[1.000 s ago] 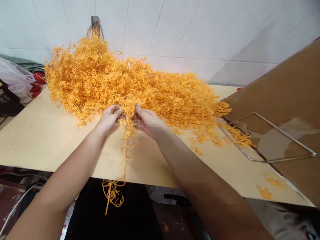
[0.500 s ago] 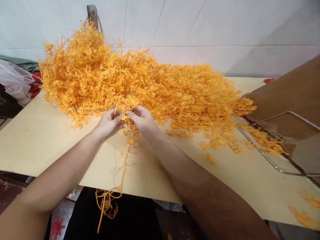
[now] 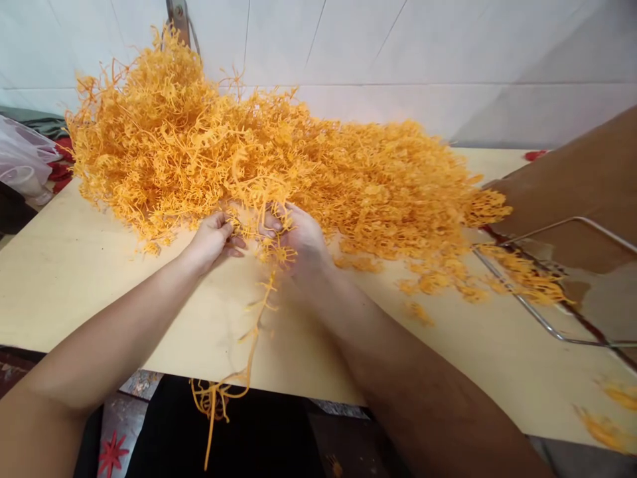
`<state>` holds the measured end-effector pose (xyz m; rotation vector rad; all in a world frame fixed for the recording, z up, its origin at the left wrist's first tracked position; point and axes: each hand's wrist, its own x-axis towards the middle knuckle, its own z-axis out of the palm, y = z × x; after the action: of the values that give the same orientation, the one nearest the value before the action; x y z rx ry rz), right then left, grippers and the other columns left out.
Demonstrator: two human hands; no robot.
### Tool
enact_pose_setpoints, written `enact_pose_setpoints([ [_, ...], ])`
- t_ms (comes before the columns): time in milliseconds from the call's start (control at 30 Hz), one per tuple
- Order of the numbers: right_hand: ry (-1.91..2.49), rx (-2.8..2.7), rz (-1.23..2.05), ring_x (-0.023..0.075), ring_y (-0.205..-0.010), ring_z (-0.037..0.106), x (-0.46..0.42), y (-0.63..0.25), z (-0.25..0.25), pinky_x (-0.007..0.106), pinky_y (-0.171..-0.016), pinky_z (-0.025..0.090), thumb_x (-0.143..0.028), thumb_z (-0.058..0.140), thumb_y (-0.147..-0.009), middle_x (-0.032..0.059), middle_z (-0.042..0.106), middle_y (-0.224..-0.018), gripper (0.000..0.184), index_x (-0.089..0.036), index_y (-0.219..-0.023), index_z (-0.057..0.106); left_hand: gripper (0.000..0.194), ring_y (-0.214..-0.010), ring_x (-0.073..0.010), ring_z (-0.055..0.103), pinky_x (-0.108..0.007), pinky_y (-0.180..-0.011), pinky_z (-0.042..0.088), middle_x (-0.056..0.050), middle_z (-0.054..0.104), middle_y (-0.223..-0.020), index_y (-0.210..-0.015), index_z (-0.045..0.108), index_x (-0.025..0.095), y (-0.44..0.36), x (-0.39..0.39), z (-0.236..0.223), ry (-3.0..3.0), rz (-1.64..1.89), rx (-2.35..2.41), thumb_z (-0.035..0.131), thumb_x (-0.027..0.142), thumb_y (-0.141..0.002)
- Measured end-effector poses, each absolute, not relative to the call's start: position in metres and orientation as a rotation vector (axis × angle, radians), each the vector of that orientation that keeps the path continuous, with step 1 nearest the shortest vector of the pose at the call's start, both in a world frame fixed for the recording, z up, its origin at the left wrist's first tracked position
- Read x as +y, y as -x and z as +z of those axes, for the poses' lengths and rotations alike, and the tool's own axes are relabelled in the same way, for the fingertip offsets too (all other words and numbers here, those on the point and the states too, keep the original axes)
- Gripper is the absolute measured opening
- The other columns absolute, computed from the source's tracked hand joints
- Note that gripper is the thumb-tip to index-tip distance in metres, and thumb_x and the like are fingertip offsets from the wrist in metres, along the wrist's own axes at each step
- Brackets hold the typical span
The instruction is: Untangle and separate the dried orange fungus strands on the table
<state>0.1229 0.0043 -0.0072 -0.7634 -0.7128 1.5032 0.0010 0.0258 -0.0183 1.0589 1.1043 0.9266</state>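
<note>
My left hand (image 3: 213,240) is pinched on a thin bit of an orange branching plastic strand at the front edge of a big orange pile (image 3: 174,146). To its right, my right hand (image 3: 302,238) has its fingers curled round the same kind of strand, partly hidden behind small spiky pieces. From there the long orange strand (image 3: 256,328) hangs down over the table's front edge, ending in a looped tangle (image 3: 213,398) above my dark-clothed lap. Short side twigs stick out along its stem.
The pale table (image 3: 189,332) backs onto a white wall. At right a brown cardboard box (image 3: 572,179) stands by a bent metal wire frame (image 3: 547,325), with loose orange pieces (image 3: 532,275) around it. A white plastic bag (image 3: 24,149) lies at far left. Below is a red star-shaped piece (image 3: 113,453).
My right hand has moved slightly right, away from the left, and turned, with the strand shifting along with it. More of the spiky upper part now shows above the hands. The view has shifted a little.
</note>
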Motion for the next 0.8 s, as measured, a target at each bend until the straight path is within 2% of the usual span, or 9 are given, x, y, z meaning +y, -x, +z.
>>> enact_pose_setpoints([
  [100,0.756,-0.600,1.593,0.0040,-0.034,0.020,-0.001,-0.124,0.004,0.015,-0.034,0.023,-0.012,0.036,-0.079,-0.0079,0.022,-0.041,0.021,-0.019,-0.059,0.033,0.013,-0.036,-0.0045,0.043,-0.014,-0.035,0.036,0.008,0.043,-0.047,-0.076,0.039,0.017,0.000,0.036,-0.019,-0.956,1.052,1.197,0.035,0.006,-0.081],
  [167,0.730,-0.606,1.604,0.0040,-0.033,0.017,-0.005,-0.128,0.010,0.015,-0.034,0.024,-0.014,0.033,-0.081,-0.0081,0.020,-0.041,0.023,-0.019,-0.058,0.033,0.017,-0.033,-0.0044,0.040,-0.013,-0.033,0.030,0.009,0.038,-0.045,-0.072,0.034,0.019,0.002,0.043,-0.019,-0.874,1.148,1.267,0.031,0.005,-0.081],
  [300,0.732,-0.699,1.481,0.0036,-0.036,0.026,-0.004,-0.136,0.008,0.015,-0.036,0.028,-0.019,0.044,-0.079,-0.0073,0.027,-0.047,0.024,-0.019,-0.059,0.032,0.017,-0.034,-0.0041,0.038,-0.014,-0.034,0.031,0.008,0.041,-0.045,-0.067,0.033,0.018,0.008,0.043,-0.018,-0.990,1.134,1.189,0.035,0.005,-0.078],
  [400,0.807,-0.687,1.423,0.0051,-0.040,0.033,0.002,-0.137,-0.001,0.017,-0.038,0.032,-0.022,0.049,-0.078,-0.0061,0.034,-0.050,0.022,-0.020,-0.061,0.035,0.017,-0.033,-0.0042,0.035,-0.015,-0.034,0.028,0.007,0.041,-0.045,-0.073,0.043,0.017,0.011,0.035,-0.018,-1.055,1.085,1.043,0.034,0.003,-0.072],
  [500,0.800,-0.636,1.427,0.0054,-0.041,0.037,0.006,-0.137,-0.004,0.017,-0.039,0.034,-0.022,0.044,-0.081,-0.0052,0.037,-0.050,0.019,-0.019,-0.063,0.039,0.023,-0.031,-0.0039,0.029,-0.014,-0.034,0.020,0.007,0.033,-0.042,-0.074,0.048,0.017,0.013,0.027,-0.016,-1.061,0.994,0.977,0.033,0.003,-0.063],
  [600,0.812,-0.569,1.455,0.0053,-0.040,0.038,0.007,-0.135,-0.005,0.017,-0.039,0.033,-0.020,0.037,-0.084,-0.0042,0.041,-0.049,0.019,-0.018,-0.066,0.043,0.017,-0.031,-0.0031,0.023,-0.014,-0.035,0.015,0.007,0.027,-0.040,-0.063,0.046,0.016,0.015,0.020,-0.008,-1.147,0.952,1.020,0.034,0.006,-0.058],
  [700,0.844,-0.552,1.519,0.0058,-0.039,0.039,0.011,-0.133,-0.011,0.018,-0.038,0.031,-0.022,0.036,-0.085,-0.0043,0.045,-0.049,0.020,-0.018,-0.067,0.043,0.013,-0.034,-0.0037,0.023,-0.016,-0.036,0.017,0.006,0.028,-0.041,-0.061,0.047,0.016,0.019,0.006,0.009,-1.370,0.908,1.055,0.035,0.011,-0.060],
  [800,0.860,-0.622,1.566,0.0065,-0.041,0.041,0.015,-0.132,-0.023,0.018,-0.039,0.032,-0.029,0.046,-0.081,-0.0053,0.047,-0.050,0.017,-0.020,-0.068,0.042,0.013,-0.044,-0.0056,0.033,-0.018,-0.043,0.027,0.004,0.036,-0.046,-0.062,0.050,0.015,0.017,-0.016,0.038,-1.796,0.809,1.028,0.038,0.015,-0.066],
])
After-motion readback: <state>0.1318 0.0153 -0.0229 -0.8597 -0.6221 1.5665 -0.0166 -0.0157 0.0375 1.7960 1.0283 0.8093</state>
